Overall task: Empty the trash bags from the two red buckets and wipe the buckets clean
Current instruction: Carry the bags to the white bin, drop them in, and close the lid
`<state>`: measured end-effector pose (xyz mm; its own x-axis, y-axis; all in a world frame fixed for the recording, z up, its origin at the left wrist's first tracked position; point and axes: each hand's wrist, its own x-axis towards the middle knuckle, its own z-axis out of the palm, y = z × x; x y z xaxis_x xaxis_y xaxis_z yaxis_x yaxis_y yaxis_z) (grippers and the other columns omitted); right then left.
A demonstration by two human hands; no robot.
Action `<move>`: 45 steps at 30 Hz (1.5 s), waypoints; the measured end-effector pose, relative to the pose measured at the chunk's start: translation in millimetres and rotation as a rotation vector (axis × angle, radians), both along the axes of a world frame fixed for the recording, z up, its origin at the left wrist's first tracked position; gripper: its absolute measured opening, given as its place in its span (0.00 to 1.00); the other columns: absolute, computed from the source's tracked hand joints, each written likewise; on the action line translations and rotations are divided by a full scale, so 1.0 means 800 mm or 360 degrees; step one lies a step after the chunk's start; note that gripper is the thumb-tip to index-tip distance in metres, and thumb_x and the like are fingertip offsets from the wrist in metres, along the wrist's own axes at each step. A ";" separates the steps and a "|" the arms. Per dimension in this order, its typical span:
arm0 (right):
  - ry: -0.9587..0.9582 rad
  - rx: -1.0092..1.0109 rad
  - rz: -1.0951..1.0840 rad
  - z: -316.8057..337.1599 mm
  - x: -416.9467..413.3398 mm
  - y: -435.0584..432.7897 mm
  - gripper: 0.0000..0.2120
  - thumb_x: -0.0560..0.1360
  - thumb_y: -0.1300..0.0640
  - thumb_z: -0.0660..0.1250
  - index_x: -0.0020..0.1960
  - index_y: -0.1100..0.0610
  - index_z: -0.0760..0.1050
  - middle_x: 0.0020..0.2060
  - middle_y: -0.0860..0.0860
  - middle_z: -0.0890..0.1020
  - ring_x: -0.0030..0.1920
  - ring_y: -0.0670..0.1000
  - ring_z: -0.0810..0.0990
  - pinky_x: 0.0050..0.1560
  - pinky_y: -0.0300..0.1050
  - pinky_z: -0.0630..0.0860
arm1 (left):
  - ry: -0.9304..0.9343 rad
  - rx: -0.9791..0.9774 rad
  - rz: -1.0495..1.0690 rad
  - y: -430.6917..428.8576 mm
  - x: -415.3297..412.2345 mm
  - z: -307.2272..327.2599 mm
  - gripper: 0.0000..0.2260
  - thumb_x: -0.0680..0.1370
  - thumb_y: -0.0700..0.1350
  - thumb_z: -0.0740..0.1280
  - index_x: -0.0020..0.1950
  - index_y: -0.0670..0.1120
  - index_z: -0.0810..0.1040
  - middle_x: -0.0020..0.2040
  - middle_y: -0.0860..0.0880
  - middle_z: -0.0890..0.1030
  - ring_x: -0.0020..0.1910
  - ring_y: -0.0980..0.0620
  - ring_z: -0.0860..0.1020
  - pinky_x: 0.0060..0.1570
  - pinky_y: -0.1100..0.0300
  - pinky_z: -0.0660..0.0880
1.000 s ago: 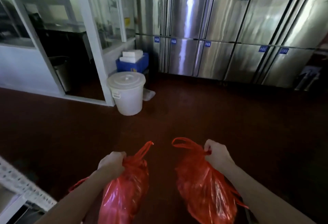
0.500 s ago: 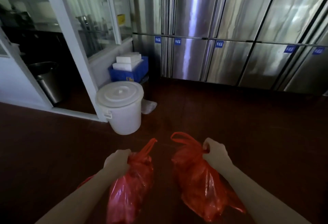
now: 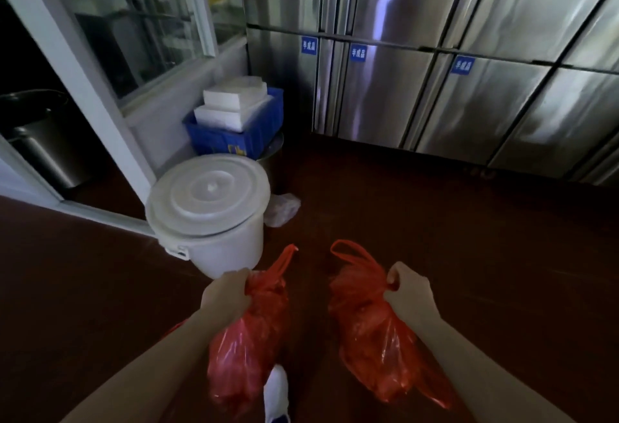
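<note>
Two red bags in the air over the floor, left hand clenched on the left bag, right hand on the right bag, fingers clamped at gathered necks, the best hold on soft, slippery, seemingly light plastic.

I see a lidded white bucket on the dark red floor. Behind it, a blue crate holding white foam boxes. Steel fridge doors with blue labels beyond. Crumpled clear plastic beside the bucket.
</note>
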<state>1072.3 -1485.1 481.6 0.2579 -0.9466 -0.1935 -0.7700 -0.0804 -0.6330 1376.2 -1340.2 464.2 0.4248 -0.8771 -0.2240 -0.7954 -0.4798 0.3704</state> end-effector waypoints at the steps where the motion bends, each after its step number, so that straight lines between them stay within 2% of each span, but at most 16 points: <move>1: 0.0015 0.0027 -0.0030 -0.010 0.017 -0.026 0.11 0.65 0.66 0.65 0.38 0.51 0.69 0.34 0.49 0.79 0.34 0.49 0.78 0.34 0.45 0.74 | 0.0045 -0.0003 -0.0005 -0.031 0.018 -0.012 0.10 0.71 0.46 0.67 0.51 0.51 0.76 0.46 0.52 0.81 0.49 0.48 0.80 0.43 0.57 0.73; 4: 0.0070 0.0095 -0.0091 -0.040 0.070 -0.109 0.12 0.66 0.66 0.65 0.39 0.50 0.69 0.35 0.48 0.79 0.35 0.50 0.79 0.38 0.50 0.77 | 0.0211 -0.0011 0.0005 -0.122 0.072 -0.051 0.16 0.71 0.51 0.68 0.58 0.55 0.78 0.48 0.55 0.82 0.49 0.51 0.81 0.46 0.57 0.75; 6: 0.0095 0.0107 -0.0113 -0.062 0.106 -0.163 0.11 0.66 0.66 0.65 0.40 0.50 0.70 0.36 0.48 0.79 0.37 0.50 0.79 0.41 0.49 0.77 | 0.0332 -0.0017 0.0032 -0.179 0.104 -0.083 0.22 0.71 0.55 0.67 0.65 0.57 0.75 0.51 0.54 0.81 0.52 0.50 0.80 0.47 0.57 0.72; 9: 0.0139 0.0171 -0.0155 -0.103 0.152 -0.232 0.10 0.67 0.66 0.66 0.41 0.52 0.72 0.39 0.50 0.81 0.41 0.53 0.79 0.47 0.49 0.76 | 0.0356 0.0124 0.0092 -0.254 0.140 -0.139 0.27 0.77 0.51 0.66 0.75 0.50 0.65 0.62 0.47 0.79 0.60 0.45 0.77 0.57 0.52 0.73; 11: 0.0179 0.0225 -0.0174 -0.137 0.180 -0.279 0.11 0.68 0.66 0.66 0.42 0.51 0.72 0.40 0.50 0.80 0.42 0.54 0.80 0.47 0.49 0.77 | 0.0367 0.0219 0.0157 -0.304 0.162 -0.179 0.27 0.79 0.49 0.65 0.77 0.48 0.62 0.65 0.46 0.77 0.62 0.44 0.76 0.60 0.49 0.72; 16: 0.0257 0.0280 -0.0125 -0.255 0.250 -0.407 0.12 0.69 0.65 0.67 0.43 0.50 0.70 0.39 0.50 0.80 0.40 0.53 0.79 0.43 0.47 0.76 | 0.0324 0.0249 0.0277 -0.432 0.198 -0.285 0.19 0.76 0.41 0.64 0.68 0.45 0.71 0.59 0.43 0.80 0.55 0.42 0.79 0.51 0.50 0.74; 20: 0.0295 0.0386 -0.0103 -0.377 0.299 -0.485 0.12 0.71 0.67 0.66 0.45 0.51 0.70 0.42 0.49 0.78 0.42 0.51 0.78 0.45 0.48 0.76 | 0.0325 0.0317 0.0340 -0.518 0.219 -0.389 0.14 0.75 0.39 0.65 0.60 0.43 0.74 0.54 0.42 0.81 0.51 0.41 0.79 0.47 0.52 0.73; 24: 0.0320 0.0459 -0.0106 -0.502 0.334 -0.544 0.14 0.71 0.68 0.66 0.45 0.50 0.67 0.44 0.49 0.76 0.42 0.50 0.76 0.42 0.43 0.70 | 0.0374 0.0449 0.0412 -0.572 0.236 -0.497 0.15 0.74 0.40 0.66 0.61 0.45 0.73 0.53 0.45 0.80 0.50 0.43 0.79 0.47 0.52 0.76; 27: 0.0339 0.0499 -0.0106 -0.570 0.352 -0.577 0.15 0.72 0.68 0.66 0.46 0.50 0.67 0.45 0.49 0.75 0.42 0.50 0.75 0.43 0.43 0.69 | 0.0386 0.0521 0.0467 -0.603 0.238 -0.558 0.18 0.74 0.39 0.67 0.64 0.44 0.73 0.56 0.44 0.78 0.53 0.42 0.78 0.48 0.51 0.74; 30: 0.0346 0.0528 -0.0103 -0.620 0.367 -0.604 0.14 0.73 0.68 0.65 0.47 0.51 0.66 0.47 0.50 0.73 0.44 0.50 0.74 0.44 0.44 0.70 | 0.0410 0.0510 0.0497 -0.632 0.241 -0.604 0.17 0.73 0.36 0.67 0.62 0.42 0.74 0.56 0.41 0.78 0.52 0.39 0.78 0.47 0.49 0.74; 33: 0.0364 0.0609 -0.0097 -0.653 0.376 -0.620 0.12 0.74 0.67 0.64 0.51 0.52 0.69 0.51 0.51 0.72 0.45 0.52 0.75 0.46 0.44 0.70 | 0.0407 0.0509 0.0480 -0.652 0.247 -0.636 0.17 0.74 0.35 0.66 0.63 0.41 0.74 0.57 0.40 0.78 0.52 0.39 0.77 0.48 0.49 0.73; 35: 0.0406 0.0701 -0.0020 -0.662 0.381 -0.622 0.18 0.74 0.66 0.64 0.61 0.52 0.71 0.59 0.53 0.69 0.49 0.53 0.76 0.49 0.43 0.72 | 0.0384 0.0555 0.0424 -0.661 0.248 -0.647 0.21 0.76 0.36 0.64 0.69 0.43 0.70 0.61 0.40 0.75 0.56 0.39 0.76 0.53 0.48 0.72; 38: 0.0515 0.0739 0.0101 -0.653 0.389 -0.618 0.25 0.75 0.61 0.65 0.71 0.52 0.66 0.69 0.54 0.63 0.61 0.58 0.74 0.61 0.49 0.73 | 0.0379 0.0718 0.0347 -0.667 0.246 -0.643 0.28 0.78 0.45 0.66 0.77 0.47 0.61 0.67 0.40 0.68 0.63 0.39 0.71 0.61 0.47 0.70; 40: 0.0518 0.0730 0.0185 -0.635 0.396 -0.616 0.26 0.75 0.61 0.65 0.71 0.51 0.66 0.70 0.54 0.62 0.65 0.58 0.72 0.65 0.53 0.72 | 0.0495 0.0659 0.0388 -0.671 0.243 -0.629 0.28 0.78 0.47 0.68 0.75 0.45 0.63 0.68 0.40 0.67 0.65 0.40 0.70 0.63 0.47 0.69; 42: 0.0493 0.0692 0.0254 -0.612 0.409 -0.617 0.25 0.75 0.61 0.66 0.70 0.51 0.67 0.70 0.53 0.63 0.66 0.57 0.72 0.65 0.53 0.72 | 0.0609 0.0462 0.0442 -0.675 0.243 -0.605 0.23 0.77 0.45 0.68 0.72 0.43 0.69 0.66 0.39 0.71 0.63 0.40 0.72 0.62 0.47 0.69; 45: 0.0318 0.0512 0.0298 -0.572 0.442 -0.617 0.21 0.75 0.63 0.66 0.67 0.53 0.71 0.67 0.52 0.68 0.61 0.54 0.75 0.60 0.47 0.74 | 0.0678 0.0170 0.0503 -0.684 0.246 -0.556 0.17 0.78 0.45 0.67 0.67 0.44 0.74 0.62 0.42 0.76 0.60 0.42 0.75 0.59 0.50 0.72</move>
<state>1426.0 -1979.1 24.2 0.3471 -0.7702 -0.5351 -0.8710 -0.0533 -0.4884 1573.1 -1887.2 19.6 0.5166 -0.6842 -0.5148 -0.3962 -0.7240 0.5646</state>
